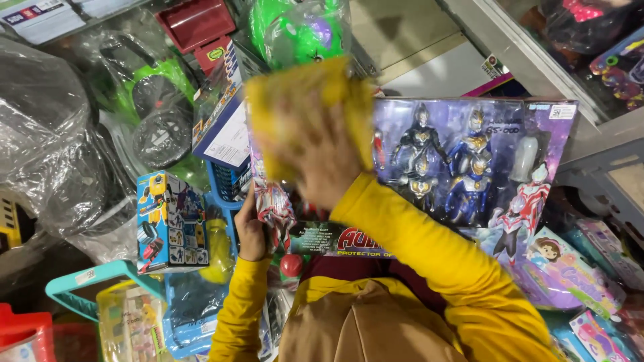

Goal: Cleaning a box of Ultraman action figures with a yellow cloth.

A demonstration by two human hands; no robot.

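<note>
My left hand [251, 231], in a yellow sleeve, grips the lower left corner of a large purple boxed set of action figures [469, 161]. My right hand [322, 157] presses a yellow cloth [305, 100] flat against the box's clear front, over its left part. The hand and cloth are blurred with motion. The cloth hides the box's upper left corner. Several blue and silver figures show through the window to the right of the cloth.
A small blue and yellow toy box [171, 221] stands to the left. Plastic-wrapped toys, one green and black [151, 100], are piled at upper left. A green and purple ball toy [302, 30] sits above. Pastel toy packs [577, 275] lie lower right. A teal basket rim [80, 285] is lower left.
</note>
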